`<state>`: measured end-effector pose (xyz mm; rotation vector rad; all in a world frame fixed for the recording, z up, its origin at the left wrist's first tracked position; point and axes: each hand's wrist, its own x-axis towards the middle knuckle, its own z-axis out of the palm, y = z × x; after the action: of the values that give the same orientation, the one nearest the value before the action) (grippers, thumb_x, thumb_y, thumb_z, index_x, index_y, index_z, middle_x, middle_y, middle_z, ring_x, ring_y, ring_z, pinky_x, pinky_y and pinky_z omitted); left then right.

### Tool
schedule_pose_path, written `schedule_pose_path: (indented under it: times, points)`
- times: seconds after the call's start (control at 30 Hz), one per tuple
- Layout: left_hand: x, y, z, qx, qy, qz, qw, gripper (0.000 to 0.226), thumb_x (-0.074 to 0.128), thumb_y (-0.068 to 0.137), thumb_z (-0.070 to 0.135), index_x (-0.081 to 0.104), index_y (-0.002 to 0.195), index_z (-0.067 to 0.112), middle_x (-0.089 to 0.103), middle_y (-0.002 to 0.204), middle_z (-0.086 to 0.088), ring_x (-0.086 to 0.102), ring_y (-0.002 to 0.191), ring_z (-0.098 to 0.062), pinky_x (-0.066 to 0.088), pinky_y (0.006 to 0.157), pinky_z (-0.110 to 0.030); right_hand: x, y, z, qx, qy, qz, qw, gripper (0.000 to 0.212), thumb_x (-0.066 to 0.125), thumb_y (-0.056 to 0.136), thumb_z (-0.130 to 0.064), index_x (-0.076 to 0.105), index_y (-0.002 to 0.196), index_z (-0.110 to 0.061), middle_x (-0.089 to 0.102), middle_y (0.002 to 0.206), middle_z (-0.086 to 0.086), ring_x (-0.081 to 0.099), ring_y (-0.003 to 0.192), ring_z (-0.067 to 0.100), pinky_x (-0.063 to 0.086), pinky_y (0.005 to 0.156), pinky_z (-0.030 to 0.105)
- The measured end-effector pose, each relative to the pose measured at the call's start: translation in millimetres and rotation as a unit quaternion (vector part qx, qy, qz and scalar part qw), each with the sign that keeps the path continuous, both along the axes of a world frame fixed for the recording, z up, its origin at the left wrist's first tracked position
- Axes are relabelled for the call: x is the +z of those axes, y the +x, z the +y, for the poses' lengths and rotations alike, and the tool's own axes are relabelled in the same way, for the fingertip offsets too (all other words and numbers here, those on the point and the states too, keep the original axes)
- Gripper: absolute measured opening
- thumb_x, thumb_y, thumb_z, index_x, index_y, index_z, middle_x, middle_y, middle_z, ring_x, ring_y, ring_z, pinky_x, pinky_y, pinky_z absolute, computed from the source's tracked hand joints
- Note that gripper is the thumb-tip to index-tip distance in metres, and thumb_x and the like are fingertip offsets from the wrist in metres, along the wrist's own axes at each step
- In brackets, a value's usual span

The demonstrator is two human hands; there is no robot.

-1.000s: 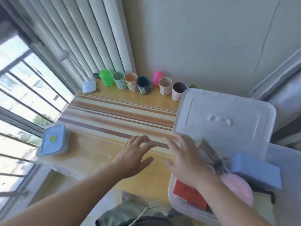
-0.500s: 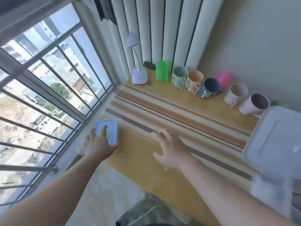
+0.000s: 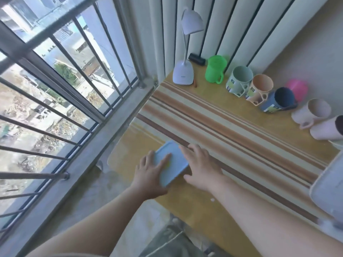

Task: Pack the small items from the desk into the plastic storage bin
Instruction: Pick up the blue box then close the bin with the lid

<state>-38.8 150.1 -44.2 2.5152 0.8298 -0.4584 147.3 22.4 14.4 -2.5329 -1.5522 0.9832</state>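
A small light-blue lidded box [image 3: 173, 162] lies on the yellow desk [image 3: 194, 204] near its left front corner. My left hand [image 3: 148, 173] holds the box from its left side, with the thumb laid across the lid. My right hand [image 3: 201, 165] lies against the box's right side with its fingers fairly straight on the striped cloth [image 3: 241, 130]. At the right edge of the view only a corner of the white plastic bin lid [image 3: 327, 191] shows. The bin itself is out of frame.
A row of mugs runs along the back: green [image 3: 215, 71], grey-green [image 3: 239, 80], peach [image 3: 259, 89], dark blue [image 3: 280, 102], pink [image 3: 297, 89], and two pale ones [image 3: 311, 114]. A white desk lamp [image 3: 183, 71] and a black object [image 3: 196, 59] stand at the back left. Window bars close off the left.
My view swung left, away from the bin. My left hand reached the blue box and slid it in from the desk's edge. My right hand came over to its other side.
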Motion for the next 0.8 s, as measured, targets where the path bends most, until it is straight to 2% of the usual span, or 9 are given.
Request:
schedule_pose_path:
  times: [0.1,0.17,0.27,0.37,0.43,0.53,0.63,0.73,0.8]
  points:
    - [-4,10,-22,-0.221,0.013,-0.054,0.974,0.124,0.072,0.058,0.052,-0.001,0.158,0.048,0.013,0.161,-0.012,0.023,0.144,-0.042,0.032,0.112,-0.055,-9,11,-22,0.039,-0.086,-0.05,0.994,0.125,0.081,0.08,-0.046,-0.013,0.162,-0.035,-0.01,0.169,0.004,0.018,0.149,0.039,0.038,0.116,0.05]
    - [-7,14,-30,-0.288,0.017,-0.065,0.955,0.124,0.074,0.062,0.047,-0.002,0.16,0.043,0.013,0.163,-0.013,0.018,0.148,-0.041,0.03,0.115,-0.055,-18,12,-39,0.074,-0.116,-0.056,0.989,0.131,0.082,0.079,-0.05,-0.02,0.161,-0.037,-0.02,0.17,0.002,0.01,0.152,0.039,0.032,0.119,0.052]
    - [-8,4,-31,-0.219,-0.006,-0.045,0.975,0.123,0.068,0.065,0.052,-0.01,0.16,0.041,0.009,0.164,-0.01,0.012,0.151,-0.037,0.032,0.117,-0.051,-31,7,-57,0.069,-0.111,-0.008,0.991,0.136,0.08,0.073,-0.057,-0.025,0.158,-0.04,-0.024,0.17,-0.007,0.003,0.157,0.035,0.026,0.123,0.053]
    - [-10,-11,-29,-0.14,-0.05,-0.043,0.988,0.122,0.063,0.068,0.056,-0.02,0.156,0.041,0.015,0.161,-0.001,0.025,0.147,-0.029,0.034,0.116,-0.04,-43,-1,-71,0.041,-0.081,0.016,0.996,0.146,0.08,0.061,-0.074,-0.026,0.156,-0.043,-0.023,0.168,-0.017,0.005,0.158,0.031,0.03,0.122,0.055]
    - [-10,-14,-30,-0.098,-0.084,-0.043,0.991,0.123,0.063,0.07,0.059,-0.019,0.158,0.035,0.018,0.162,0.003,0.032,0.144,-0.024,0.034,0.114,-0.036,-53,-8,-82,0.026,-0.071,0.023,0.997,0.15,0.081,0.058,-0.076,-0.034,0.152,-0.048,-0.025,0.168,-0.016,0.001,0.159,0.032,0.027,0.123,0.057]
    - [-8,-9,-34,-0.061,-0.118,-0.04,0.99,0.124,0.072,0.07,0.053,-0.006,0.162,0.026,0.023,0.163,0.004,0.045,0.137,-0.026,0.043,0.106,-0.037,-63,-17,-95,0.015,-0.053,0.032,0.998,0.147,0.086,0.065,-0.06,-0.038,0.144,-0.06,-0.023,0.169,-0.004,0.001,0.157,0.038,0.027,0.122,0.058]
    - [9,3,-41,-0.068,-0.107,-0.044,0.991,0.122,0.076,0.063,0.047,0.004,0.161,0.031,0.032,0.159,0.006,0.053,0.129,-0.026,0.047,0.098,-0.035,-53,-17,-106,-0.002,-0.017,0.048,0.999,0.143,0.087,0.071,-0.04,-0.035,0.142,-0.066,-0.016,0.165,-0.001,0.012,0.152,0.042,0.038,0.115,0.057]
    - [48,33,-52,-0.097,-0.068,-0.088,0.989,0.124,0.077,0.058,0.045,0.006,0.159,0.037,0.037,0.155,0.007,0.055,0.124,-0.026,0.048,0.092,-0.036,-14,-1,-134,-0.057,0.055,0.034,0.996,0.142,0.086,0.067,-0.035,-0.027,0.146,-0.068,-0.007,0.162,-0.003,0.02,0.143,0.039,0.053,0.096,0.056]
    - [81,69,-73,-0.139,-0.045,-0.139,0.98,0.128,0.079,0.055,0.045,0.007,0.161,0.036,0.042,0.153,0.001,0.056,0.119,-0.029,0.05,0.086,-0.04,24,20,-174,-0.11,0.108,-0.001,0.988,0.143,0.087,0.063,-0.033,-0.021,0.15,-0.067,0.0,0.162,-0.003,0.019,0.139,0.034,0.057,0.082,0.052]
